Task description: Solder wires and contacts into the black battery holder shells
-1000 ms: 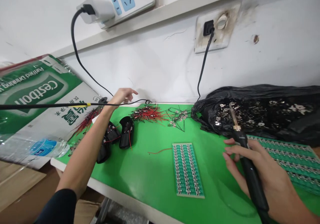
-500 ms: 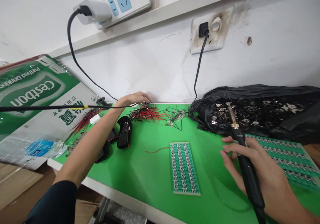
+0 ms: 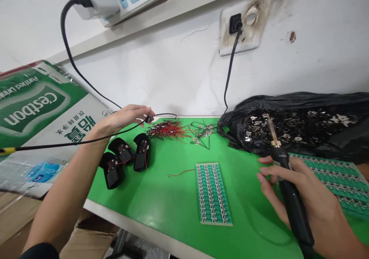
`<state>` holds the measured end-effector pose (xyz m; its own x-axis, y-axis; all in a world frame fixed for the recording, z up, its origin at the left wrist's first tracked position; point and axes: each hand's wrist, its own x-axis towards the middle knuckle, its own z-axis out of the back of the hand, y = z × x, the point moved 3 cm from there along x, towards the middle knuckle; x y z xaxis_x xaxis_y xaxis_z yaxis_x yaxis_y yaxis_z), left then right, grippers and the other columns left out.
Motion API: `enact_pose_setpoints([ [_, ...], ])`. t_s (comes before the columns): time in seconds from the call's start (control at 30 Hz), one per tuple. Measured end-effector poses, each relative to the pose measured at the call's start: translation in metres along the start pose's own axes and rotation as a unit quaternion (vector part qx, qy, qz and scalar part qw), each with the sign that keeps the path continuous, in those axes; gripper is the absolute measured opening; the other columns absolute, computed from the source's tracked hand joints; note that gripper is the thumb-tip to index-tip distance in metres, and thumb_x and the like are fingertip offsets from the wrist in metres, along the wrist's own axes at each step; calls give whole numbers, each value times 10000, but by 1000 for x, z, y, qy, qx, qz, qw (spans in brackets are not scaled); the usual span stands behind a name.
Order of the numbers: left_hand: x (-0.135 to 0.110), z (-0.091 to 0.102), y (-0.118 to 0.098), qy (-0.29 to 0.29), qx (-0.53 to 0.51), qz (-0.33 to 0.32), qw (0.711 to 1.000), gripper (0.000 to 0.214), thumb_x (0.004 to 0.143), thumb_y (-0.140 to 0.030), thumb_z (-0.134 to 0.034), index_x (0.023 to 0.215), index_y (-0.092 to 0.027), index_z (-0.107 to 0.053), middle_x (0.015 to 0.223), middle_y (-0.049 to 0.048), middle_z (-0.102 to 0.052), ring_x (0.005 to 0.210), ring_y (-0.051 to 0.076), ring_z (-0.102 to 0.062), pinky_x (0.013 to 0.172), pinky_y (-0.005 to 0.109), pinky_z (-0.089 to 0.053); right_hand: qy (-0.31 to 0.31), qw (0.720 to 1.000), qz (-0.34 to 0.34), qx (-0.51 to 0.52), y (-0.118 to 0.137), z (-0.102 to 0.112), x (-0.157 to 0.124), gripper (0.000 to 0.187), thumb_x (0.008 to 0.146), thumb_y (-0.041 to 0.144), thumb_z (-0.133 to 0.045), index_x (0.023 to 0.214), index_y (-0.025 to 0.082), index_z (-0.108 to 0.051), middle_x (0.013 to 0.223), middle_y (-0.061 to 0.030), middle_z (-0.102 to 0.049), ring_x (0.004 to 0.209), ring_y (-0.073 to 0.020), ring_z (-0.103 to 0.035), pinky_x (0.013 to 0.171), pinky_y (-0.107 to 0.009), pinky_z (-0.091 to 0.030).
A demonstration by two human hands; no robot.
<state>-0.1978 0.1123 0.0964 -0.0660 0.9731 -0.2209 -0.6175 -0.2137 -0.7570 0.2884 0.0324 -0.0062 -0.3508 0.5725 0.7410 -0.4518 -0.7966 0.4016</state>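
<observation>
Though three cases (image 3: 142,153) already show red wires, much of the work looks left to do.
Just on the near side of the left fingers (image 3: 141,111), the cases lie on the worktop (image 3: 161,205); their wiring looks begun, but the joints are too small to judge. Well to the left of the right fingers (image 3: 271,170) lies the board (image 3: 213,193), one red wire (image 3: 181,172) at its far-left corner, whether joined or only touching I cannot tell. The wire pile (image 3: 170,130) beside the left fingers looks largely unused. Those fingers are nearly closed, pinching the cord (image 3: 72,143) by its dark knob (image 3: 149,119); the right fingers wrap the iron (image 3: 294,209) narrowly, its tip pointing away towards the bag (image 3: 302,101).
</observation>
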Motion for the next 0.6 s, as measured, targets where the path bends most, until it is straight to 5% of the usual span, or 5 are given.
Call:
enact_pose_setpoints([
  [0.23, -30, -14, -3, 57, -115, 12, 992, 494, 771, -385, -899, 1220, -188, -848, 1159, 198, -838, 1012, 361, -843, 810, 454, -707, 1, 1000, -10, 10, -1, 2, -1, 295, 1021, 155, -705, 1283, 276, -643, 1126, -40, -713, 990, -205, -774, 837, -332, -628],
  [0.37, -23, -16, 8, 45, -159, -16, 986, 610, 660, -276, -975, 1245, -202, -822, 1311, 170, -812, 1091, 322, -835, 960, 424, -692, 2, 1000, -4, 0, -2, 2, -1, 275, 1028, 173, -696, 1278, 278, -652, 1158, -44, -718, 1025, -208, -775, 866, -337, -626],
  [0.6, -9, -17, 18, 29, -164, -17, 986, 309, 941, -289, -871, 1174, -143, -731, 1243, 96, -801, 1068, 224, -800, 951, 436, -699, -5, 1000, -12, 5, -5, 0, -3, 296, 1016, 206, -718, 1292, 294, -654, 1196, -53, -739, 1043, -234, -790, 802, -365, -639],
])
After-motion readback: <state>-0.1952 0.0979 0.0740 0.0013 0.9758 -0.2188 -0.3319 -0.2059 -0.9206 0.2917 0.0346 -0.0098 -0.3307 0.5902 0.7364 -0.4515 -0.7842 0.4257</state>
